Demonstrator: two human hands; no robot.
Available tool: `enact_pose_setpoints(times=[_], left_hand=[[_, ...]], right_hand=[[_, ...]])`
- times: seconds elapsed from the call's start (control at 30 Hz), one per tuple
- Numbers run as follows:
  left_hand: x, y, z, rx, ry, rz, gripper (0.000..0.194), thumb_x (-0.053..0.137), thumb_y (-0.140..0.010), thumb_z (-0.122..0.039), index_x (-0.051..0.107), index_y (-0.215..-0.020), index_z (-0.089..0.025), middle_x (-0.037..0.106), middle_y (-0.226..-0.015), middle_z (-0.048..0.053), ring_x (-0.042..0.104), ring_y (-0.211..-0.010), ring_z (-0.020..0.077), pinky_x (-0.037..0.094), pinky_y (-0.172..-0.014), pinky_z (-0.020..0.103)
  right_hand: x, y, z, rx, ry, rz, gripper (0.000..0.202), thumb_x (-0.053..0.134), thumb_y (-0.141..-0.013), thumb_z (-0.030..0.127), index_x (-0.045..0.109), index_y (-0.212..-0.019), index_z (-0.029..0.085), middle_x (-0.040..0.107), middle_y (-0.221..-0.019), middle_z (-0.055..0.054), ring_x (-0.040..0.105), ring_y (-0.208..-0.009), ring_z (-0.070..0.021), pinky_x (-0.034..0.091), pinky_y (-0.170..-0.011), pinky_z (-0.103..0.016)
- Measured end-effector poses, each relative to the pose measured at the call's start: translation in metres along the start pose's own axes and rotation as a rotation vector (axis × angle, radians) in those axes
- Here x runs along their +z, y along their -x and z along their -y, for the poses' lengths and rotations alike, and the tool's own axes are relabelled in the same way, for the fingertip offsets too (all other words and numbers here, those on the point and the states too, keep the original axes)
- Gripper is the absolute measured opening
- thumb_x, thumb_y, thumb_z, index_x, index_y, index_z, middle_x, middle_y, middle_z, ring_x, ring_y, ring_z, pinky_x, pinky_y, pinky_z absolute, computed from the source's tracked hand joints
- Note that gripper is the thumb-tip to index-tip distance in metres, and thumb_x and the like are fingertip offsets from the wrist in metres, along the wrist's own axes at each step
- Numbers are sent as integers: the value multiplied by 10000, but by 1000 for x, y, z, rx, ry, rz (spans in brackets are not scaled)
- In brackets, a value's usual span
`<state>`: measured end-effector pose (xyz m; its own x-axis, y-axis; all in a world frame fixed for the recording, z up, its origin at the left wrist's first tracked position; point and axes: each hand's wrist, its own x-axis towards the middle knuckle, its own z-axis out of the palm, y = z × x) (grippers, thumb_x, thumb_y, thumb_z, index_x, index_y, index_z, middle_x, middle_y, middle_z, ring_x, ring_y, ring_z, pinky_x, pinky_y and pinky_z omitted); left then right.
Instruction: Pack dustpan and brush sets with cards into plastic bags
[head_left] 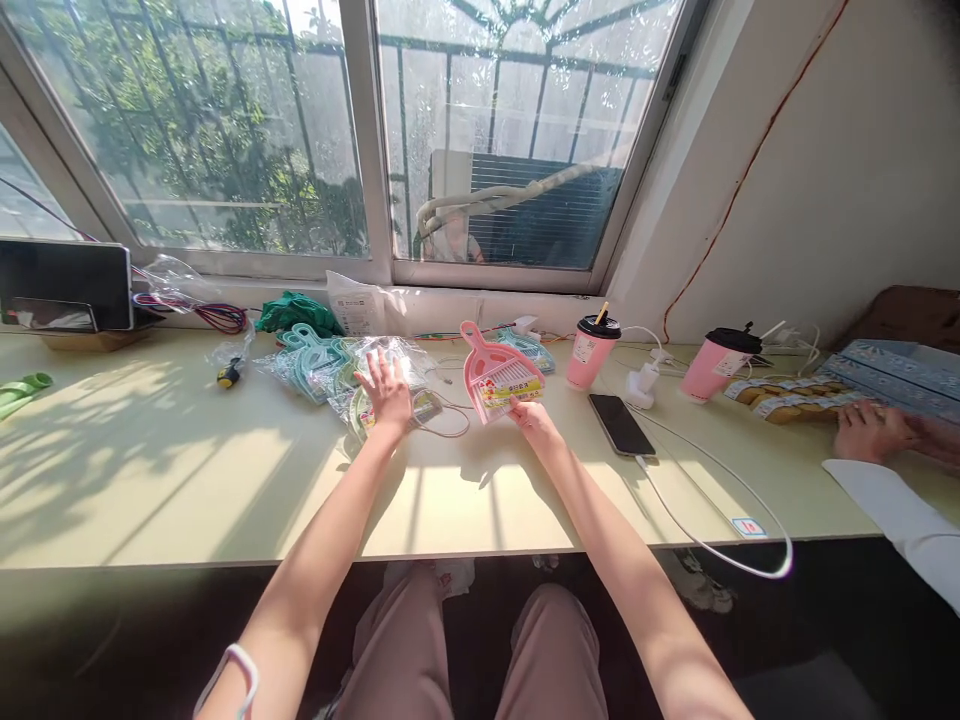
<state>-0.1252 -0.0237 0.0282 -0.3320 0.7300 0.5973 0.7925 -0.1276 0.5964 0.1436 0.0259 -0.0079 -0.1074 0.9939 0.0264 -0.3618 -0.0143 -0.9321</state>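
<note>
In my right hand [536, 425] is a pink dustpan [480, 362] with a small brush in it and a yellow label across its lower part. The thumb presses on the label, and the handle points toward the window. My left hand [388, 392] lies with fingers spread on clear plastic bags [360, 410] at the table's middle. Beside it, more wrapped dustpans in pale teal [306, 358] are heaped up. A thin cord [450, 430] loops over the table between my hands. Another bagged teal item [531, 352] lies behind the pink dustpan.
Right of me are a pink cup [587, 360], a charging phone [621, 424], a white charger [642, 384] and a second pink cup [712, 368]. A co-worker's hand [874, 430] rests by brown packs [795, 398]. Leftward are a screwdriver [229, 374] and a dark tablet [66, 285].
</note>
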Motion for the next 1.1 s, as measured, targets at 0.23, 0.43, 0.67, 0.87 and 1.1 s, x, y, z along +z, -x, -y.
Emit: enact_pose_setpoints(times=[0.23, 0.43, 0.67, 0.87, 1.1], left_hand=[[-9, -10, 31, -2, -329, 229, 280, 682, -886, -239, 726, -1131, -111, 610, -1438, 292, 509, -1429, 432, 399, -1199, 563], [-8, -11, 24, 86, -254, 144, 313, 478, -913, -102, 770, -1004, -167, 721, -1244, 198, 609, -1291, 362, 416, -1182, 568], [-15, -2, 1, 150, -134, -171, 608, 393, -930, -36, 683, -1422, -244, 596, -1519, 96, 406, -1520, 275, 339, -1274, 494], [-9, 1, 3, 124, -189, -32, 712, 400, -848, 34, 619, -1482, -202, 536, -1586, 131, 453, -1505, 302, 217, -1322, 521], [-15, 9, -15, 39, -114, -351, 650, 460, -870, -19, 519, -1503, -150, 311, -1712, 169, 218, -1629, 282, 197, -1316, 507]], right_hand=[[-4, -4, -15, 67, 16, -38, 229, 831, -676, 274, 698, -861, 249, 818, -998, -57, 717, -1215, -341, 591, -1066, -500], [-9, -4, -21, 49, -34, -18, 272, 822, -688, 250, 703, -931, 230, 817, -1044, -49, 735, -1173, -305, 598, -1061, -462], [-22, -16, -5, 73, 53, -133, 275, 790, -724, 196, 719, -987, 228, 813, -926, -43, 756, -1124, -308, 636, -979, -453], [-34, -20, -1, 73, 82, -232, 379, 748, -772, 203, 704, -1147, 240, 816, -1045, -60, 748, -1171, -278, 649, -993, -418], [-31, -11, 4, 81, 137, -47, 282, 795, -779, 237, 745, -1055, 216, 821, -987, -76, 772, -1095, -280, 639, -969, -381]])
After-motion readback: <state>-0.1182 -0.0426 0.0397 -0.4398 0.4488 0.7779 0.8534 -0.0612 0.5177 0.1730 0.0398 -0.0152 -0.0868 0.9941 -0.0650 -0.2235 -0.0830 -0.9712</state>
